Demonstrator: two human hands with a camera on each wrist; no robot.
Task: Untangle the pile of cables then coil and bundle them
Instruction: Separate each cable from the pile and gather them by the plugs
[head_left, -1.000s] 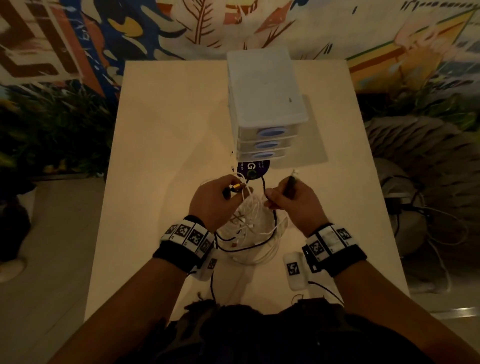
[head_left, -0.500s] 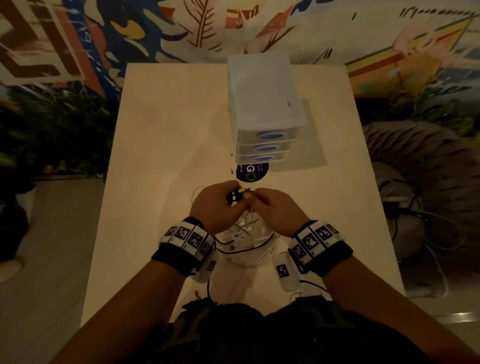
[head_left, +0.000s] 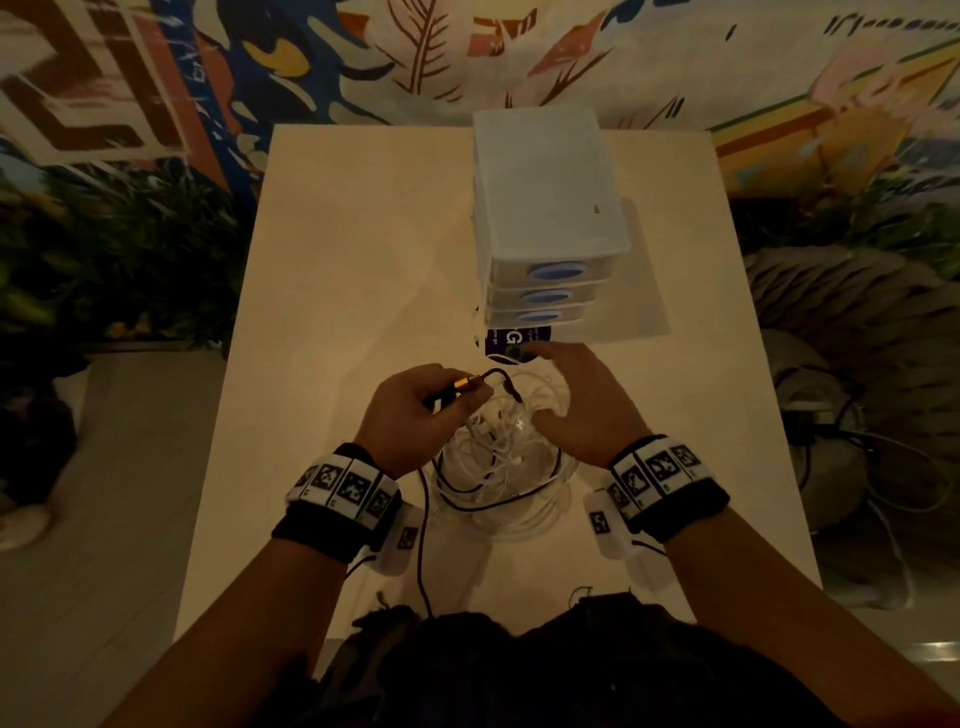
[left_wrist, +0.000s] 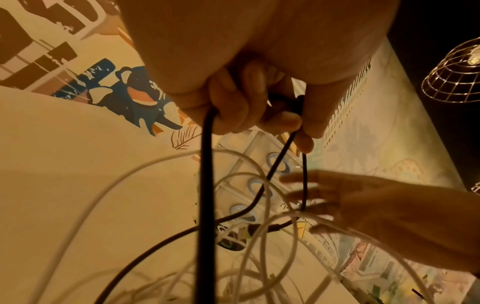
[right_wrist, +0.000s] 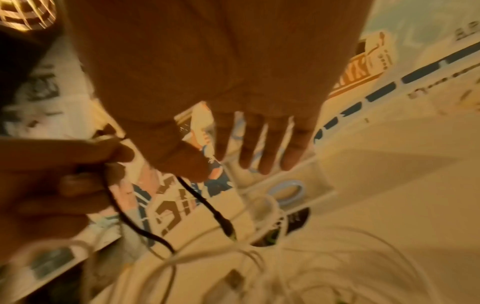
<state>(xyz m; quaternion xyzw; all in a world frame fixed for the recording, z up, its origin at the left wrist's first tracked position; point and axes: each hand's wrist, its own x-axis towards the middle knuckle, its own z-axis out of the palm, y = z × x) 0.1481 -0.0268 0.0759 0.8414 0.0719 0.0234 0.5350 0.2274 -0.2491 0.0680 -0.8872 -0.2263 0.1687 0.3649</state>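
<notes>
Right hand (head_left: 582, 400) released black cable (head_left: 496, 375), spread

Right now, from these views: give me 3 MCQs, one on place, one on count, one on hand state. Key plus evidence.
1. Where does the cable pile lie?
A. On top of the drawer unit
B. On the table, between the hands
C. On the floor

2. How many drawer fronts does the white drawer unit show?
A. Three
B. Two
C. Five

3. How is the right hand?
A. Fist around a white cable
B. Pinching the gold plug
C. Fingers spread, gripping nothing

Key: B, the tangle sits on the table nearer the person than the unit; A, three blue oval handles are stacked; C, the right wrist view shows straight, parted fingers, while the left hand holds the black cable.
</notes>
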